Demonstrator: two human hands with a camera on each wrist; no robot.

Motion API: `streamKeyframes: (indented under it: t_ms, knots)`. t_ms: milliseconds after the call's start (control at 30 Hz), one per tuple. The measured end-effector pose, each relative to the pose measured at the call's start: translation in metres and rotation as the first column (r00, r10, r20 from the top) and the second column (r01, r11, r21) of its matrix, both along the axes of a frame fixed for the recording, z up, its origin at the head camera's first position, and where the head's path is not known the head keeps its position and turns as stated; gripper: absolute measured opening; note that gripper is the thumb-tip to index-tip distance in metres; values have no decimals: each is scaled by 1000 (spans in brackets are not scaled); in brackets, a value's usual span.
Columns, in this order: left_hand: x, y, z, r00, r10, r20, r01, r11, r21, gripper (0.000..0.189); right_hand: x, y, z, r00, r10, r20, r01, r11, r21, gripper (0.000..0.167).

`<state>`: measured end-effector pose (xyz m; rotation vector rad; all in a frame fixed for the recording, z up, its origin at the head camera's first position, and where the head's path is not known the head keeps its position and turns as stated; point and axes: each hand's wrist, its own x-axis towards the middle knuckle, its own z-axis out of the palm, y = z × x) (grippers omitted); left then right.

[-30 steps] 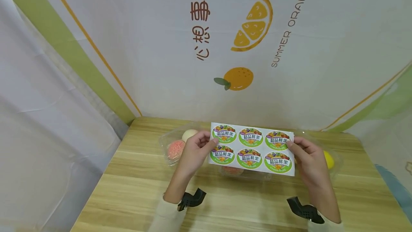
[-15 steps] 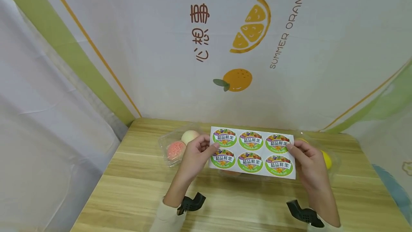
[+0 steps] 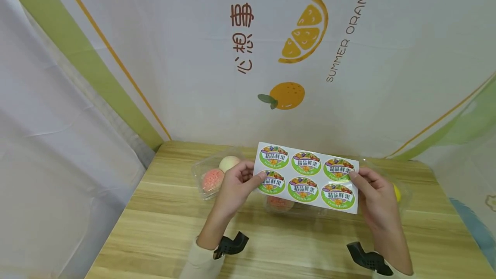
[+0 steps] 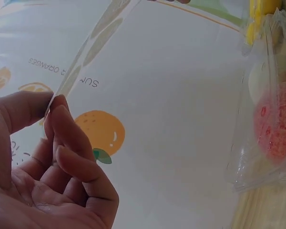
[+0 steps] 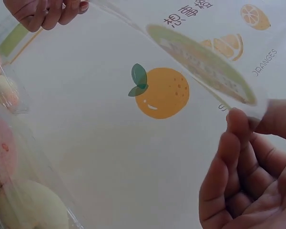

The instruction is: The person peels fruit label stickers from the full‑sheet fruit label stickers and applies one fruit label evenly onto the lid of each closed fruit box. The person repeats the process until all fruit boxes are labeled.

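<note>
A white sheet of round "Fresh fruit" stickers [image 3: 306, 176] is held up above the table, printed side toward the head camera. My left hand [image 3: 238, 184] pinches its left edge between thumb and fingers. At the opposite edge, my right hand [image 3: 377, 199] pinches it the same way, thumb on the printed face. The left wrist view catches the sheet [image 4: 93, 43] nearly edge-on, thumb and forefinger meeting on it. From the right wrist, a green-rimmed sticker [image 5: 205, 67] shows through the thin sheet.
Behind the left hand, a clear plastic box [image 3: 198, 175] holds a pink and a cream peach-like fruit. Another clear box [image 3: 310, 210] is partly hidden under the sheet. A yellow fruit [image 3: 397, 193] shows beside the right hand. A printed curtain [image 3: 193, 76] hangs behind the wooden table [image 3: 155, 227].
The sheet dips slightly, then rises a little and shifts right, its left end now tilted higher. More of the pink fruit under it shows than half a second ago. Both hands keep their hold.
</note>
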<state>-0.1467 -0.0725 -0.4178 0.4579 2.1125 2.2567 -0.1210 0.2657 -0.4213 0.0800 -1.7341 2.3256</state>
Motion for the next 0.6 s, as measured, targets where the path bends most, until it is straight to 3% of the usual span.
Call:
streamKeyframes:
  t_ms: [133,300,433,600]
  knots:
    - [0,1,-1,998,66,-1,-66,997,34,16,1,4,-1,996,79,-28,-76,993,89,27]
    - [-1,2,0,989,145,4,-145,986,79,17,3,11,-2,981,192,-6,-186,954,235,25]
    - [-1,4,2,987,161,8,-161,980,119,18,3,15,-2,969,247,9,-240,928,284,23]
    - [1,8,1,993,116,11,-115,965,236,27,2,15,-3,961,274,21,-271,932,239,27]
